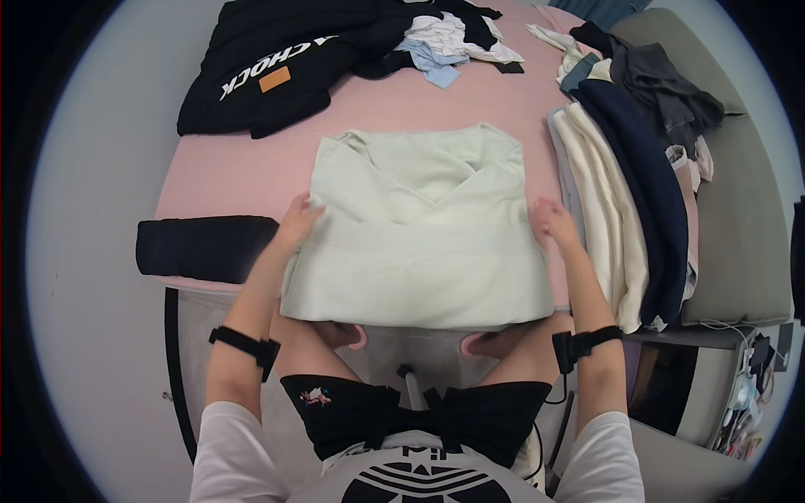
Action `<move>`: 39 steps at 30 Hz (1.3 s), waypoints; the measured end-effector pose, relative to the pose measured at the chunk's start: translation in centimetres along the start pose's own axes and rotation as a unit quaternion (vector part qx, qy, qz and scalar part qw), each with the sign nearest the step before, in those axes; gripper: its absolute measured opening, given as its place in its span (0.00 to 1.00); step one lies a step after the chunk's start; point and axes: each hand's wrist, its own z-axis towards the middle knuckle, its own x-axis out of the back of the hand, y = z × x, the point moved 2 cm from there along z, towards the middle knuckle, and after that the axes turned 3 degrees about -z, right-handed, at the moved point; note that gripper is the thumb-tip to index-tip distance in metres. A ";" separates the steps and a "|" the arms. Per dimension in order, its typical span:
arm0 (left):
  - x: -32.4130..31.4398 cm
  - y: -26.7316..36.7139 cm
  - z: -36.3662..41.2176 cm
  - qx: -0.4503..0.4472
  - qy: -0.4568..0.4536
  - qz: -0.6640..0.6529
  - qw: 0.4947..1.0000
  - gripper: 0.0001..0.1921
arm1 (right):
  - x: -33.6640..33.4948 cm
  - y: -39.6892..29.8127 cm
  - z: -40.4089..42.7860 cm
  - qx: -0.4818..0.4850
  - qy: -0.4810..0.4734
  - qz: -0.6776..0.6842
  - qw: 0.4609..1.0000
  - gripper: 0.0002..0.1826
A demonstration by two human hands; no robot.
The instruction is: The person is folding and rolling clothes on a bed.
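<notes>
A pale green hooded garment (415,251) lies folded into a broad block on the pink bed cover, its hood at the far end and its near edge at the bed's front edge. My left hand (300,221) is at its left side, thumb towards the cloth and fingers curled; whether it pinches the fabric cannot be told. At the right side, my right hand (553,221) is slightly blurred beside the garment's edge, with fingers partly bent. It does not visibly hold cloth.
A folded dark garment (201,247) lies left on the pink bed cover (233,170). A black jacket (283,50) and small white and blue clothes (440,47) are at the back. Cream (600,207) and navy (648,188) folded textiles line the right, beside a grey-green headboard (736,232).
</notes>
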 end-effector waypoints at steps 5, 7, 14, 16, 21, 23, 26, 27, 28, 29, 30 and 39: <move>0.4 -4.3 -7.5 -0.099 -0.002 0.242 0.965 0.30 | 2.8 6.7 -5.1 -0.042 0.014 -0.276 0.960 0.21; 1.0 -2.6 -11.7 -0.110 0.027 0.317 0.942 0.29 | 3.3 7.8 -7.3 -0.077 0.007 -0.245 0.966 0.24; 3.3 -3.9 -15.0 0.057 0.025 0.274 0.960 0.30 | 4.6 10.4 -10.1 -0.045 0.038 -0.234 0.970 0.27; 4.0 -4.4 -15.2 0.051 0.037 0.221 0.973 0.32 | 4.4 10.0 -10.7 -0.068 0.003 -0.242 0.968 0.25; 4.0 -3.2 -15.4 -0.078 0.100 0.133 0.983 0.25 | 4.6 9.8 -11.9 -0.103 -0.081 -0.106 0.986 0.19; 4.4 -2.6 -15.7 -0.068 0.108 0.156 0.980 0.24 | 4.6 8.3 -13.3 -0.098 -0.102 0.023 0.990 0.17; 4.7 -2.1 -16.0 -0.041 0.093 0.186 0.977 0.23 | 5.8 8.9 -13.7 -0.101 -0.106 -0.034 0.989 0.17; 5.0 -2.3 -16.3 -0.022 0.075 0.195 0.978 0.23 | 5.6 8.6 -13.9 -0.101 -0.109 -0.034 0.988 0.17; 5.4 -2.5 -16.5 -0.020 0.078 0.197 0.977 0.23 | 5.7 8.1 -14.3 -0.114 -0.116 -0.057 0.985 0.16; 5.7 -2.9 -16.7 0.008 0.077 0.243 0.967 0.22 | 5.5 7.7 -14.9 -0.127 -0.120 -0.081 0.981 0.16; 6.0 -3.2 -16.9 0.036 0.075 0.289 0.954 0.21 | 6.0 8.4 -14.5 -0.128 -0.122 -0.080 0.981 0.16; 4.1 -1.9 -15.5 -0.141 0.092 0.312 0.935 0.17 | 4.6 10.5 -8.8 0.041 0.035 -0.288 0.956 0.22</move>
